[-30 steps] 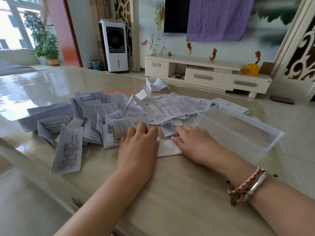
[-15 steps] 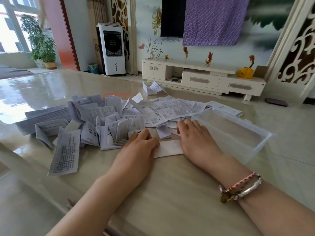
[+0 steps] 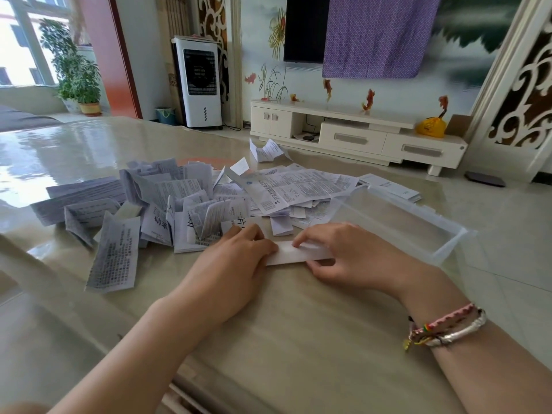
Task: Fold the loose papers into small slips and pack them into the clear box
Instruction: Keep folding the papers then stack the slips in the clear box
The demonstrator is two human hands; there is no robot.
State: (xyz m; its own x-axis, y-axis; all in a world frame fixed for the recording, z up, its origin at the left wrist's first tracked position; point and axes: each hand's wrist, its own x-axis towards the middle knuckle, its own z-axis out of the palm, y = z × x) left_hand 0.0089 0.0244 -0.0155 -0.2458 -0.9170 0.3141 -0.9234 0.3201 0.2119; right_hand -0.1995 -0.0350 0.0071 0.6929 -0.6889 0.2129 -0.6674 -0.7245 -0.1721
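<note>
- Head view: a person sits at a shiny desk (image 3: 298, 339) with both hands on one white folded slip (image 3: 294, 253).
- The left hand (image 3: 236, 264) lies flat on the left end of the slip. Its grip is loose, with the fingers nearly straight, pressing the paper down onto the desk.
- The right hand (image 3: 346, 253) has its grip around the right part of the slip. The fingers curl over the top edge and the thumb sits at the bottom edge, so it pinches the paper.
- The slip lies flat on the desk, just in front of the pile of loose papers (image 3: 185, 204).
- The pile spreads across the middle of the desk. Some papers are folded and stand up. Some are flat and covered with small print.
- One big open sheet (image 3: 298, 189) lies on top of the pile at the right.
- The clear box (image 3: 448, 237) sits on the desk to the right of the pile, just beside the right hand. I see no slips in it.
- Bracelets (image 3: 445, 330) are on the right wrist.
</note>
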